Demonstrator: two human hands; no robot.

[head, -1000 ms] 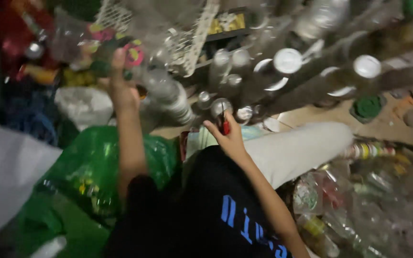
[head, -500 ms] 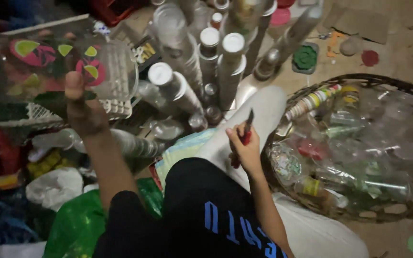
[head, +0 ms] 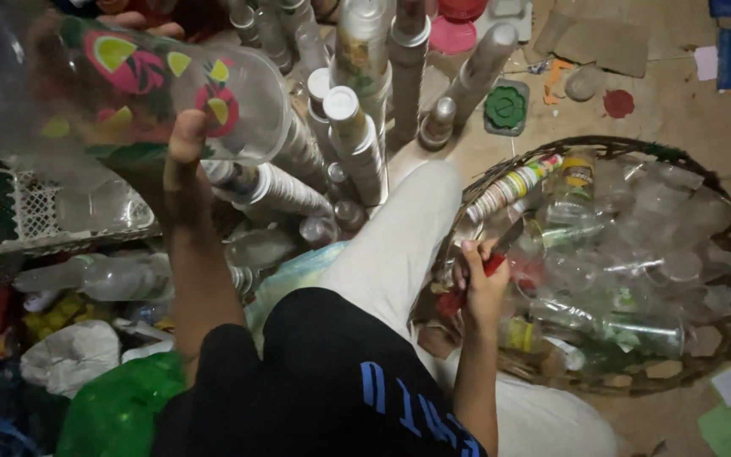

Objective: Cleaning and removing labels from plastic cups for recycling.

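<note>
My left hand [head: 181,144] is raised at the upper left and grips a large clear plastic bottle [head: 129,89] with a pink and green fruit label, held on its side close to the camera. My right hand [head: 482,283] is lower, at the near rim of a round woven basket [head: 725,245], and is closed on a small red-handled knife [head: 501,252] whose blade points up and to the right. The basket holds several clear plastic bottles and cups. My leg in pale trousers [head: 399,245] lies between the two hands.
Tall stacks of nested plastic cups [head: 357,140] lean across the middle. A white plastic crate [head: 35,211] and loose bottles sit at the left, a green plastic bag [head: 112,406] at the bottom left. Lids and cardboard scraps [head: 505,106] lie on the floor beyond.
My left hand has brought the labelled bottle up and nearer the camera. My right hand with the knife has moved right and down, from the cup stacks to the basket's rim.
</note>
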